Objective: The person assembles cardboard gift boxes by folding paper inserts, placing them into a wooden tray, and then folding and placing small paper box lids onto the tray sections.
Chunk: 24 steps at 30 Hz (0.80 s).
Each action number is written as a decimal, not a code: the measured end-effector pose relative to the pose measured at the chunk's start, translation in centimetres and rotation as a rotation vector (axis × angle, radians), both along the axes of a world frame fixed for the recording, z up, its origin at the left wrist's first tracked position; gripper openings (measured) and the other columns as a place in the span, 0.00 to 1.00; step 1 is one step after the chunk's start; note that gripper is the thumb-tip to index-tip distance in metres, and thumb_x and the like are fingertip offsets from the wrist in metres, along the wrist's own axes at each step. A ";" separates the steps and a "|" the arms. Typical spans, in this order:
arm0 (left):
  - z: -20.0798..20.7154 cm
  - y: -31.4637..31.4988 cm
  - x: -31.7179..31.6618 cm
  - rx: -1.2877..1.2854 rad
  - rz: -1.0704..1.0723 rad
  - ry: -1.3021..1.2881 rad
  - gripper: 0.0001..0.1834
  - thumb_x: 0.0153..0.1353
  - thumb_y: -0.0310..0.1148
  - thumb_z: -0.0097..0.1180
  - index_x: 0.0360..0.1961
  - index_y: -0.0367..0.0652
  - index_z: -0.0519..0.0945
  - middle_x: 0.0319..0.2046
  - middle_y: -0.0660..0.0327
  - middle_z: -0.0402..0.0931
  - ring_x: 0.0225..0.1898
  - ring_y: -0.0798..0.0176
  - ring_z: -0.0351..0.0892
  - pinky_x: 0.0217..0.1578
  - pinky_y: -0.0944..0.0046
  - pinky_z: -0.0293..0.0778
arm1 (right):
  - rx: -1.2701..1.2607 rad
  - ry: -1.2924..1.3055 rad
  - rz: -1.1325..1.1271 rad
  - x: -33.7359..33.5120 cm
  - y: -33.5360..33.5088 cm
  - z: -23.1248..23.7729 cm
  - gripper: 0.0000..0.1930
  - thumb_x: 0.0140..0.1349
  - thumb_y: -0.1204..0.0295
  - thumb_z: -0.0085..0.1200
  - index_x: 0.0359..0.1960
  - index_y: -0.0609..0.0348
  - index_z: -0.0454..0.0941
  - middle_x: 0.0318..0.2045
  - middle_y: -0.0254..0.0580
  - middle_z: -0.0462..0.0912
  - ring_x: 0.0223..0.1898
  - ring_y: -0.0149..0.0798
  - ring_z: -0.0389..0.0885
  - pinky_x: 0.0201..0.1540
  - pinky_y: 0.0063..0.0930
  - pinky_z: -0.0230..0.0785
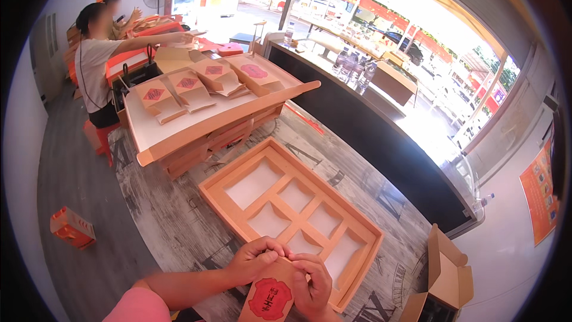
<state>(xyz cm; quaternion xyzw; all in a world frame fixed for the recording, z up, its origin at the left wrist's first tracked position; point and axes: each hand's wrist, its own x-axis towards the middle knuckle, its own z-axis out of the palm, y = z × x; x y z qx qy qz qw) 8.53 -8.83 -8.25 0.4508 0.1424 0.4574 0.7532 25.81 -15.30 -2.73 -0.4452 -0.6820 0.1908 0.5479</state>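
Between my two hands is a flat brown paper box (267, 289) with a red, wavy-edged label, held near the table's front edge. My left hand (257, 260) has its fingers closed on the box's far end. My right hand (313, 283) grips the same end from the right, thumb bent over the card. Just beyond lies a shallow brown cardboard tray (285, 186) with several window-like compartments that show white inside. Its near edge is partly hidden behind my hands.
A large cardboard lid (229, 120) on a stack bears several folded paper boxes (190, 86) at the back left. An open carton (444, 274) stands at the right. Plastic bottles (353, 67) sit on the counter. A person (98, 53) reaches over the far table; an orange box (72, 227) lies on the floor.
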 end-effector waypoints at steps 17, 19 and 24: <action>0.5 -0.4 -0.3 0.242 0.062 0.149 0.13 0.74 0.33 0.57 0.52 0.37 0.81 0.53 0.55 0.81 0.54 0.65 0.80 0.55 0.65 0.74 | -0.281 0.427 0.059 1.2 -0.3 -1.6 0.07 0.72 0.81 0.50 0.46 0.65 0.80 0.46 0.42 0.80 0.45 0.31 0.78 0.47 0.23 0.70; 0.7 -0.4 -0.4 0.262 0.088 0.168 0.12 0.75 0.32 0.56 0.52 0.37 0.82 0.51 0.56 0.82 0.53 0.65 0.81 0.55 0.66 0.75 | -0.314 0.450 0.059 1.4 -0.7 -1.2 0.07 0.72 0.81 0.50 0.45 0.66 0.80 0.46 0.42 0.80 0.46 0.31 0.78 0.50 0.23 0.70; 0.6 -0.6 -0.7 0.295 0.126 0.167 0.11 0.75 0.32 0.55 0.49 0.35 0.82 0.51 0.53 0.83 0.55 0.63 0.81 0.56 0.63 0.75 | -0.364 0.458 0.098 1.3 -0.6 -1.7 0.07 0.72 0.80 0.51 0.47 0.67 0.80 0.48 0.44 0.79 0.48 0.33 0.78 0.53 0.24 0.69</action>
